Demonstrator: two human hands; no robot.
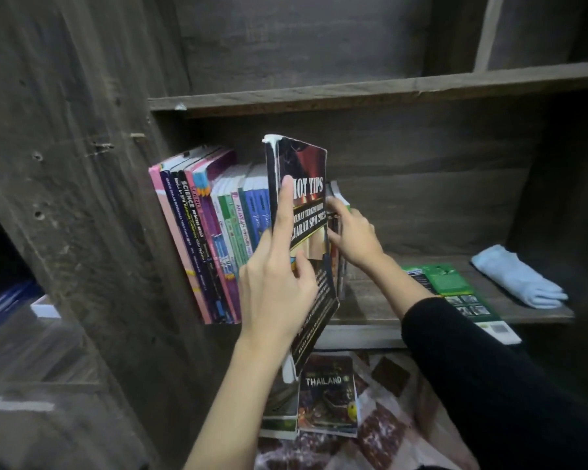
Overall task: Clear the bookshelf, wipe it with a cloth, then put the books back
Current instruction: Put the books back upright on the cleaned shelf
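- Plainly, the left hand (pixel 275 283) grasped the black book (pixel 302 171) in front of the bookshelf. Its thumb pressed on the front cover, its index finger lay straight up the cover beside the spine, and the other fingers were hidden behind the book.
- The black book, lettered "HOT TIPS", stood nearly upright with its cover toward the camera. Its lower end hung below the front edge of the shelf board (pixel 370 300).
- The right hand (pixel 353 235) was at 3 o'clock of the black book, with its fingers curled at the book's right edge. A few thin books stood just behind that edge, and it could not be told whether the fingers grasped the black book or those. A black sleeve (pixel 489 368) covered the forearm.
- A row of books (pixel 204 239) stood on the shelf board at 9 o'clock of the black book. Their spines faced outward, and they leaned toward 11 o'clock against the side wall (pixel 82 198) of the bookshelf.
- A green book (pixel 452 286) lay flat on the shelf board at 3 o'clock of the right hand, its near end jutting over the front edge.
- The cloth (pixel 516 276), light blue and folded, lay on the board at the far 3 o'clock end, near the green book but apart from it.
- At 6 o'clock, below the shelf board, a book lettered "THAILAND" (pixel 326 395) lay flat on a patterned floor covering (pixel 387 418).
- An upper board (pixel 353 93) ran across at 12 o'clock.
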